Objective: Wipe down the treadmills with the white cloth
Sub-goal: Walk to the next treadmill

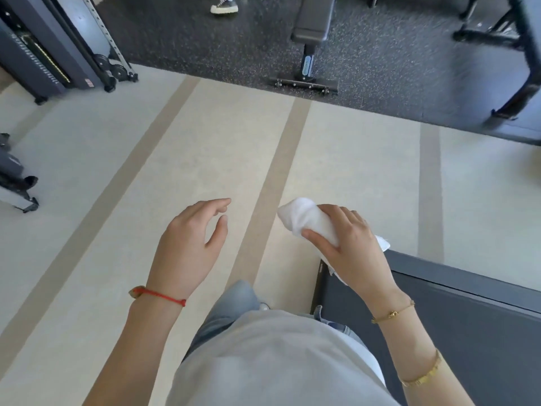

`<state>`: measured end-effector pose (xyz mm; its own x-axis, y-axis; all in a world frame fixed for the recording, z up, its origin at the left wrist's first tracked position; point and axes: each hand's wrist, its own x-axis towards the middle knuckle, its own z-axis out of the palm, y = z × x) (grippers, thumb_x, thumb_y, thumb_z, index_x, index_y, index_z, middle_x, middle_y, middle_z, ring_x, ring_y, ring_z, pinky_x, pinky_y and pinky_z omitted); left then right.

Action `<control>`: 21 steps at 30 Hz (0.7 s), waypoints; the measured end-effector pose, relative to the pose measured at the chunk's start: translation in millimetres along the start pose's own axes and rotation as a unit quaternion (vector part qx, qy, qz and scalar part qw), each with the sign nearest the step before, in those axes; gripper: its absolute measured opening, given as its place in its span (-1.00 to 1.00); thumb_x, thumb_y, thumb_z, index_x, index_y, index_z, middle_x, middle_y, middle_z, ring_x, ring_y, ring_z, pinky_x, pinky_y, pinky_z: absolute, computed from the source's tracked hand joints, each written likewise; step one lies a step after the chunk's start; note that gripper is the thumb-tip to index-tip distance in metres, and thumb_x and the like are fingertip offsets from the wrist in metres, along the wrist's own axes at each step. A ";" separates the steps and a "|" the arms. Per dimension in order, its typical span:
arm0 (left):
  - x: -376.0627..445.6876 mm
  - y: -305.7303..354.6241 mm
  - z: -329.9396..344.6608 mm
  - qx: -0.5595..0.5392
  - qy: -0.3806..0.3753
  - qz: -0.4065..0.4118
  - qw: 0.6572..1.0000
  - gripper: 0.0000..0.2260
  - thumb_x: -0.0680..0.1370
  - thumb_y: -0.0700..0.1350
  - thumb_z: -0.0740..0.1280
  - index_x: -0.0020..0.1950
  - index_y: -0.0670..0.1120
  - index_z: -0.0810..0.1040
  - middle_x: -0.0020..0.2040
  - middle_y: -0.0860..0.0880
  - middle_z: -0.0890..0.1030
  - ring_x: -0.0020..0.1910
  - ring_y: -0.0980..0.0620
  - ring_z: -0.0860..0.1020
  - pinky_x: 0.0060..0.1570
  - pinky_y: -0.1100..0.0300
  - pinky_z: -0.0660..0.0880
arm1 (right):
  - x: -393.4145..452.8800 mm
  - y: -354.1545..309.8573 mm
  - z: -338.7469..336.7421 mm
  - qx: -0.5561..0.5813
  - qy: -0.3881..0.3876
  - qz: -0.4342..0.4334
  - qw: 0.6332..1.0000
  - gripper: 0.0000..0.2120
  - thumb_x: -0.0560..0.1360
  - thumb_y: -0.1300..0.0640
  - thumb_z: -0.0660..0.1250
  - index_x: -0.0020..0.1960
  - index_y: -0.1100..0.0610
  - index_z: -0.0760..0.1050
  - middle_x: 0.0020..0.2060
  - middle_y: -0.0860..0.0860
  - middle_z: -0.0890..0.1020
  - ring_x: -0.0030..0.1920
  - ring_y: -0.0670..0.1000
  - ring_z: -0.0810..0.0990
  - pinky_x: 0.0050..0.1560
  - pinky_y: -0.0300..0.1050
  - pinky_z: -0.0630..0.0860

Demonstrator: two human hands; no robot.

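Note:
My right hand [349, 247] grips a rolled white cloth [304, 218], which sticks out past my thumb over the pale floor. Below and to the right of that hand lies the dark end of a treadmill [468, 315] with a grey side rail. The cloth hangs above the floor, just beyond the treadmill's corner, apart from it. My left hand [190, 244] hovers over the floor with fingers apart and nothing in it. A red string sits on the left wrist, gold bracelets on the right arm.
A weight bench [310, 45] stands on the dark rubber mat ahead. Another machine [52, 54] is at the upper left, more equipment [14, 177] at the left edge, a dark frame [524, 68] at the upper right. Someone's shoe [224, 5] shows at the top.

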<state>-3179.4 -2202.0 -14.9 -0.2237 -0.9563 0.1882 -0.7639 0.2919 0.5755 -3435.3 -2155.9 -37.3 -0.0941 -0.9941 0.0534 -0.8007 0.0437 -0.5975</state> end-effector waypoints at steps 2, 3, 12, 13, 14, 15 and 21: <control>36.2 -0.8 11.3 -0.002 -0.020 0.023 1.000 -0.77 0.58 -0.20 0.31 0.23 -0.08 0.59 0.07 0.03 0.66 0.08 0.05 0.61 0.14 0.10 0.54 | 19.3 8.6 -2.9 -0.006 0.017 0.026 0.999 -0.60 0.52 -0.20 0.26 0.22 0.03 0.46 0.05 -0.08 0.58 0.06 0.02 0.47 0.07 -0.04 0.44; 54.1 -0.9 17.3 -0.004 -0.030 0.034 0.999 -0.77 0.58 -0.20 0.31 0.23 -0.08 0.59 0.07 0.04 0.65 0.08 0.05 0.61 0.14 0.09 0.54 | 28.6 13.0 -4.0 -0.007 0.025 0.040 0.999 -0.60 0.52 -0.20 0.26 0.22 0.04 0.46 0.05 -0.08 0.58 0.06 0.02 0.47 0.07 -0.05 0.44; 221.8 13.3 88.4 -0.032 -0.115 0.135 0.984 -0.77 0.59 -0.19 0.30 0.23 -0.07 0.59 0.05 0.06 0.65 0.07 0.05 0.61 0.11 0.06 0.54 | 130.9 67.9 -14.0 -0.012 0.091 0.155 0.984 -0.61 0.52 -0.20 0.24 0.22 0.02 0.45 0.07 -0.09 0.57 0.07 -0.01 0.46 0.03 -0.15 0.38; 242.9 17.6 96.7 -0.035 -0.123 0.147 0.981 -0.77 0.58 -0.19 0.31 0.22 -0.07 0.60 0.04 0.06 0.65 0.06 0.04 0.61 0.11 0.05 0.54 | 144.9 74.4 -17.5 -0.012 0.100 0.168 0.981 -0.61 0.52 -0.20 0.25 0.22 0.03 0.45 0.06 -0.09 0.58 0.07 0.00 0.46 0.03 -0.14 0.39; 265.1 22.8 104.9 -0.036 -0.130 0.158 0.978 -0.78 0.58 -0.20 0.31 0.22 -0.07 0.60 0.04 0.06 0.65 0.06 0.03 0.61 0.11 0.05 0.54 | 160.3 81.0 -22.0 -0.012 0.108 0.180 0.978 -0.61 0.52 -0.19 0.25 0.22 0.03 0.45 0.06 -0.09 0.58 0.07 0.01 0.47 0.04 -0.12 0.40; 288.1 28.2 112.8 -0.038 -0.137 0.169 0.975 -0.78 0.58 -0.20 0.31 0.21 -0.07 0.60 0.05 0.06 0.65 0.06 0.03 0.61 0.11 0.04 0.54 | 176.1 87.5 -27.5 -0.012 0.116 0.191 0.975 -0.61 0.52 -0.19 0.26 0.22 0.03 0.45 0.06 -0.08 0.58 0.07 0.02 0.47 0.05 -0.10 0.41; 413.9 67.2 159.5 -0.047 -0.199 0.256 0.945 -0.78 0.59 -0.17 0.29 0.22 -0.06 0.60 0.07 0.07 0.65 0.09 0.08 0.60 0.15 0.11 0.52 | 257.0 125.7 -66.8 -0.010 0.188 0.262 0.946 -0.61 0.52 -0.19 0.27 0.22 0.02 0.45 0.06 -0.08 0.58 0.06 0.02 0.48 0.06 -0.11 0.39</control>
<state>-3419.8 -2580.5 -25.2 -0.7736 -0.6140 0.1570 -0.4411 0.6995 0.5622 -3599.6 -2399.4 -45.2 -0.6830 -0.7295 0.0377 -0.5966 0.5273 -0.6051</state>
